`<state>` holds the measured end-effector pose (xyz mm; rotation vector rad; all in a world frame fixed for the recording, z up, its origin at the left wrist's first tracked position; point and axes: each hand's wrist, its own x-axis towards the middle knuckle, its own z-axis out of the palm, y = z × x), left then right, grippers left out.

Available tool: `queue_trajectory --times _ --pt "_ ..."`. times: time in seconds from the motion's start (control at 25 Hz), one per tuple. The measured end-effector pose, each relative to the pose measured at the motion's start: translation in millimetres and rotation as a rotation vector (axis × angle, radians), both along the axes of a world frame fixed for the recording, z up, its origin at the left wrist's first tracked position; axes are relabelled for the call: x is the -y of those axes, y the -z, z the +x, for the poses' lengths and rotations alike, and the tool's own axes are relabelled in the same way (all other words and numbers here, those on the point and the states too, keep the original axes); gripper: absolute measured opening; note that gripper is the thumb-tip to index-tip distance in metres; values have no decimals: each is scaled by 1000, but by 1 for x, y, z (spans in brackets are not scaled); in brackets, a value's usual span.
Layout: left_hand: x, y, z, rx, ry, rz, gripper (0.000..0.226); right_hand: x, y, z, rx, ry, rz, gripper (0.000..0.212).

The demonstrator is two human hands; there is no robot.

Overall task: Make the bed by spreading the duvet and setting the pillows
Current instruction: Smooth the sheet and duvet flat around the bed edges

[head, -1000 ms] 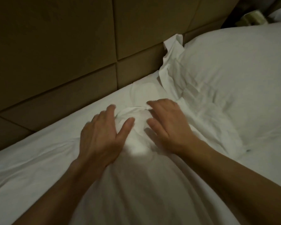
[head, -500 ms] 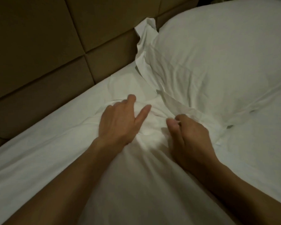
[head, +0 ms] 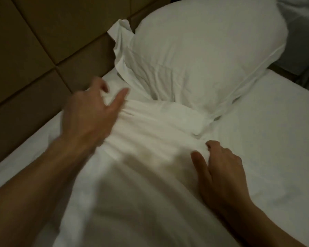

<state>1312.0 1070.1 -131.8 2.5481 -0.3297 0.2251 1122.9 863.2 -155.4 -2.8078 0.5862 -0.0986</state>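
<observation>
Below pillow (head: 207, 56), hands on duvet (head: 150, 125)

Hands: left hand (head: 89, 118) and right hand (head: 219, 168) moved apart, from side by side.
Duvet edge (head: 159, 125): got stretched between them, toward the pillow (head: 203, 56).

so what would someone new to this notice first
Two bare hands dominate the middle: the left hand and the right hand each grip the bunched top edge of the white fabric duvet, stretched between them. Just beyond lies a plump white pillow, its loose case end crumpled against the brown padded panel headboard at upper left.
</observation>
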Motion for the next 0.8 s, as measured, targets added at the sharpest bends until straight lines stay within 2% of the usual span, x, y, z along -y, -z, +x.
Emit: queue_trajectory --times 0.08,0.16,0.24,0.32,0.36,0.44,0.48,0.52,0.56,0.64,0.72,0.8 --pt "-24 -16 4 54 -73 1 65 -2 -19 -14 101 20 90 101" --pt "-35 -13 9 63 -115 163 68 -6 -21 -16 152 44 123 98" --pt "-27 10 8 -16 -89 407 78 -5 -6 -4 70 93 101 99" --pt "-7 24 10 -24 -30 419 78 6 11 9 48 143 63 86" --pt "5 26 11 13 60 371 72 11 16 14 84 161 58 78" --pt "28 32 10 111 439 308 64 15 20 17 118 147 67 72" --pt "35 37 9 99 645 320 68 14 23 15 84 122 74 75" --pt "39 40 9 12 775 352 76 12 25 12 30 90 69 80" --pt "37 43 10 -97 827 388 85 9 25 8 -17 58 59 84" --pt "27 43 16 -131 792 415 87 9 15 4 -38 23 60 83" --pt "25 37 21 -73 733 390 80 12 4 5 7 30 42 84" --pt "28 38 21 -54 713 438 84 11 9 8 -49 38 -33 89"
